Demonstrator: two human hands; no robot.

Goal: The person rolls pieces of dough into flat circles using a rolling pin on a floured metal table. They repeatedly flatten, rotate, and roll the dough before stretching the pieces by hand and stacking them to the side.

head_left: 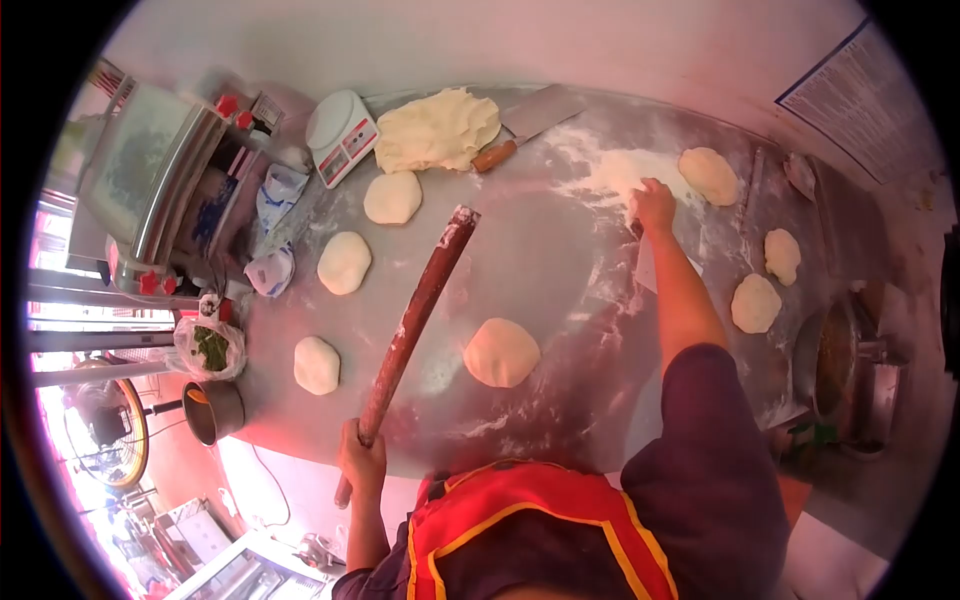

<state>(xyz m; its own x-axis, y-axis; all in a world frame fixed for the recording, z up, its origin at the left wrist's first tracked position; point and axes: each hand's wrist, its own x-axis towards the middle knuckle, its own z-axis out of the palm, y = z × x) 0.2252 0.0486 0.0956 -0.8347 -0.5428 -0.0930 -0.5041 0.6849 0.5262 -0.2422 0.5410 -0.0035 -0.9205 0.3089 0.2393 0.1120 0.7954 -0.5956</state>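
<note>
My left hand [362, 455] is wrapped round the lower part of a long brown rolling pin [418, 315], which slants up over the table with flour on its far tip. A round of dough [502, 353] lies to the right of the pin. Stretched forward, my right hand [655, 205] is closed at the edge of a patch of loose flour [620, 172]; what its fingers hold, if anything, is hidden. A pale flat blade [646, 268] with a dark handle shows beside and beneath that wrist. Another dough piece [709, 177] lies just right of the flour.
A large dough mass [437, 130] lies at the back between a white scale [342, 135] and a wooden-handled blade [525, 128]. Several dough rounds, including one at left [317, 366], dot the metal table [540, 240]. A pot [213, 412] stands at the left edge.
</note>
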